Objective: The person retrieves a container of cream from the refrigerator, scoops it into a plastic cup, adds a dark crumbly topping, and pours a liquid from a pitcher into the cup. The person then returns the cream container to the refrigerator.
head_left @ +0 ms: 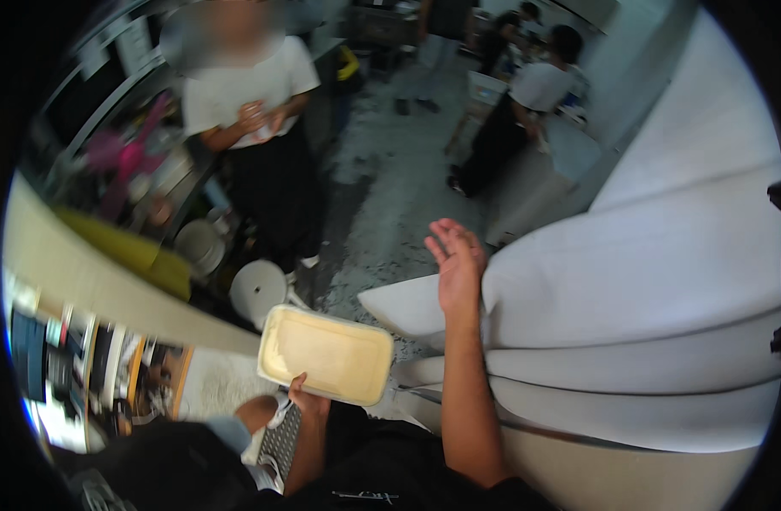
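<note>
My left hand [308, 399] grips the near edge of a shallow rectangular tray [326, 353], with the thumb over its rim. The tray is pale yellow with rounded corners and a whitish rim. Whether it holds a pale filling or is simply that colour inside, I cannot tell. Raised to the right of the tray, my right hand [460, 266] has its fingers stretched out and holds nothing. It is beside large white curved sheets [620, 289] that stand layered along my right side.
Ahead on the left a person in a white top [250, 94] stands by a cluttered bench with a pink fan [133, 157]. A round white stool or lid [259, 291] is beyond the tray. Several other people are farther back along the grey floor [382, 204].
</note>
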The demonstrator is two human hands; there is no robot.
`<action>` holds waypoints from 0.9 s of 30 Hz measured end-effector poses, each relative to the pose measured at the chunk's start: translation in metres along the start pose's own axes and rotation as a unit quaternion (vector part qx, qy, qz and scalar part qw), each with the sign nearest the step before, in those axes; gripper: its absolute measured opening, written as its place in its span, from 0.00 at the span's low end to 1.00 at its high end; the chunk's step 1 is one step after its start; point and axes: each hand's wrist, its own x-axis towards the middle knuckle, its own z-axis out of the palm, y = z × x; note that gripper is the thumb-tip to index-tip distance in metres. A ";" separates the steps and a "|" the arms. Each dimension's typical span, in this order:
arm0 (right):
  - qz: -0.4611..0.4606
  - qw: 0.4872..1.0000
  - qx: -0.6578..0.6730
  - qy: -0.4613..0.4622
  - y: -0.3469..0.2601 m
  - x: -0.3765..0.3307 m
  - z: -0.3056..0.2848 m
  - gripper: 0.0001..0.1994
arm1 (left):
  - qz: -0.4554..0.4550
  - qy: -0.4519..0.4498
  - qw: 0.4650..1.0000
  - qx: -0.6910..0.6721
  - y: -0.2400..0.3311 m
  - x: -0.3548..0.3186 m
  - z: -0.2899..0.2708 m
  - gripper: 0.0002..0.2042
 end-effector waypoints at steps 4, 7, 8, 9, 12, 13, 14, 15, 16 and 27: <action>-0.223 0.889 0.006 0.400 -0.050 0.118 -0.046 0.10 | -0.040 -0.032 0.997 0.052 0.013 0.097 0.067 0.32; -0.295 0.830 -0.185 0.436 -0.097 0.193 -0.113 0.13 | -0.065 -0.050 0.993 0.081 0.010 0.146 0.120 0.32; -0.304 0.806 -0.272 0.428 -0.102 0.217 -0.146 0.14 | -0.074 -0.054 0.991 0.094 0.011 0.165 0.133 0.32; -0.305 0.748 -0.446 0.385 -0.111 0.236 -0.178 0.11 | -0.095 -0.065 0.988 0.108 0.010 0.183 0.147 0.32; -0.133 0.570 -0.759 0.285 -0.171 0.248 -0.329 0.11 | -0.221 -0.124 0.960 0.120 -0.024 0.213 0.203 0.31; -0.082 0.520 -0.818 0.231 -0.177 0.284 -0.321 0.14 | -0.223 -0.155 0.956 0.108 -0.025 0.223 0.234 0.32; -0.030 0.455 -0.872 0.178 -0.190 0.301 -0.323 0.18 | -0.229 -0.143 0.957 0.109 -0.037 0.236 0.264 0.33; -0.023 0.280 -0.956 0.077 -0.162 0.328 -0.272 0.21 | -0.205 -0.131 0.962 0.125 -0.036 0.258 0.284 0.35; 0.016 0.220 -0.973 0.073 -0.177 0.321 -0.297 0.23 | -0.234 -0.144 0.952 0.138 -0.059 0.274 0.305 0.35; 0.182 0.191 -0.924 0.277 -0.090 0.401 -0.378 0.15 | -0.320 -0.331 0.838 0.293 -0.227 0.482 0.503 0.36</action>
